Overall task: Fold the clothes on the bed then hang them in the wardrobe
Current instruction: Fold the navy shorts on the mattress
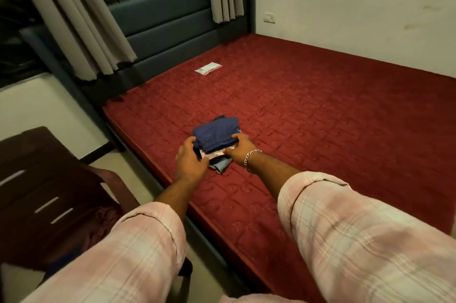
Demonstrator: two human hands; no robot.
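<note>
Dark brown chair [47,179] sitting just L of the left hand [191,160], on the floor beside the bed; its seat is crowding the gap along the mattress side. Small white packet [208,68] lying well beyond both hands, toward the blue headboard [160,26]. Grey curtains [81,21] hanging past the headboard, far L and up. Wall socket [269,17] far off, beyond the right hand [238,152].

Red mattress [320,117] spreading wide to the R of and beyond the right hand, bare quilted surface. Mattress's near-L edge running just L of the left hand, w/ the floor strip betw. edge and chair narrow.

Stack of folded clothes [217,134] sitting on the mattress betw. the two hands, near that L edge: navy piece on top, pinkish layer under it, pale blue-grey piece at bottom poking out toward the wrists. Left hand gripping the stack's L side, fingers curling round its edge. Right hand, w/ chain bracelet [251,158] on the wrist, clamping the R side, thumb at the pinkish layer. Whether the stack is lifted off the mattress: can't tell.
</note>
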